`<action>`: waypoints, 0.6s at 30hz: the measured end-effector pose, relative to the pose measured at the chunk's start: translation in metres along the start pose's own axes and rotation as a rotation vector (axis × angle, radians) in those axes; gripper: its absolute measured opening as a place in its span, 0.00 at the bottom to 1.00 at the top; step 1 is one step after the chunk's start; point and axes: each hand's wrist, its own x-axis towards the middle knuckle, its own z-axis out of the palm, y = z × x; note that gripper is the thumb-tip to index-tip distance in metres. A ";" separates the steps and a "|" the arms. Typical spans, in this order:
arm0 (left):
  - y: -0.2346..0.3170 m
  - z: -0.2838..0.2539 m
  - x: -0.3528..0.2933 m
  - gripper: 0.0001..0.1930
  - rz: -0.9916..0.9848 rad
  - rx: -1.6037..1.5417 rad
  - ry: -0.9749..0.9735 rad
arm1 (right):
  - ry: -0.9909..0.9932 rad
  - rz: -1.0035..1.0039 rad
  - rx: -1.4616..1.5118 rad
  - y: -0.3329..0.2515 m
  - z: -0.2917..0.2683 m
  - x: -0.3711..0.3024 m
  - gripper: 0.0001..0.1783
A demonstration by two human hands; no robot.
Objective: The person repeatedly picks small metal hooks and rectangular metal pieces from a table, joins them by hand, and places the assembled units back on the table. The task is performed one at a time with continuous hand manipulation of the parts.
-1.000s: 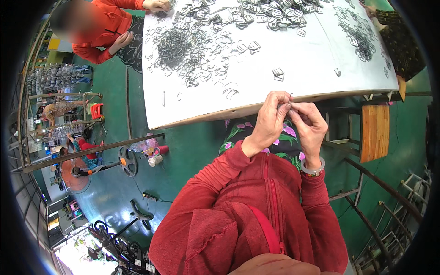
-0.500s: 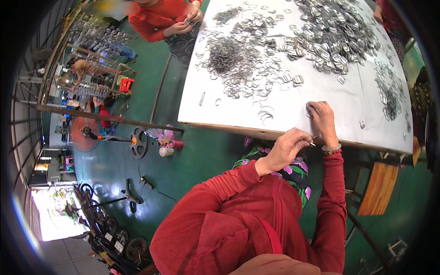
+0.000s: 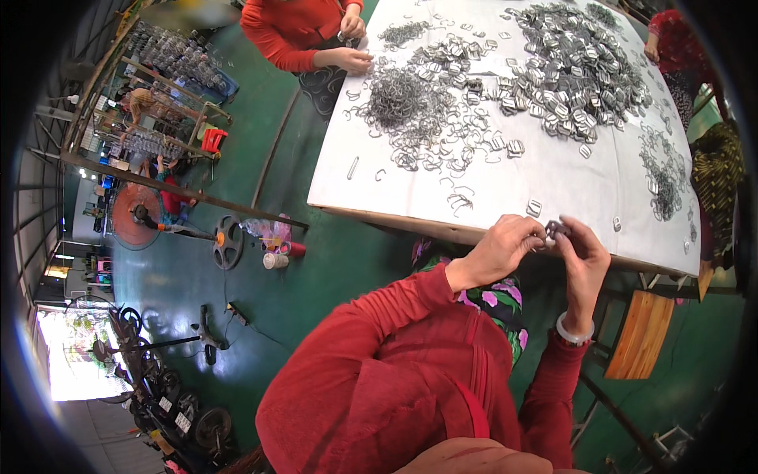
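Note:
At the table's near edge, my right hand (image 3: 584,257) pinches a small dark metal buckle (image 3: 557,229) between thumb and fingers. My left hand (image 3: 505,243) is closed beside it, its fingertips meeting the buckle around a small shiny metal piece that they mostly hide. Just beyond the fingers, a loose silver buckle (image 3: 534,208) lies on the white table (image 3: 379,196). Several curved metal rings (image 3: 459,197) lie left of my hands. Another loose buckle (image 3: 617,224) rests to the right.
A large heap of buckles (image 3: 572,75) covers the table's far middle. A pile of wire rings (image 3: 395,99) lies to its left and a smaller one (image 3: 665,196) at right. A co-worker in red (image 3: 296,35) works at the far left corner. A wooden stool (image 3: 641,336) stands at the right.
My right hand has come back from the tabletop to my left hand, now with a buckle in its fingers. A silver buckle shows where that hand was. The co-worker's hand has reached the table edge.

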 end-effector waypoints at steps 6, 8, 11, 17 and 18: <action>-0.009 0.005 0.002 0.07 0.126 0.087 -0.058 | 0.108 -0.009 0.250 0.000 0.000 -0.011 0.12; -0.015 0.003 -0.003 0.10 0.092 0.009 -0.071 | 0.138 0.067 0.297 0.008 0.002 -0.015 0.12; -0.029 -0.002 -0.008 0.22 -0.006 -0.095 -0.007 | 0.142 0.071 0.428 0.020 0.005 -0.022 0.10; -0.158 -0.093 0.059 0.07 -0.209 0.620 0.316 | 0.029 0.176 0.429 0.028 0.000 -0.033 0.09; -0.177 -0.110 0.073 0.07 -0.211 0.721 0.349 | 0.004 0.180 0.432 0.026 -0.002 -0.033 0.09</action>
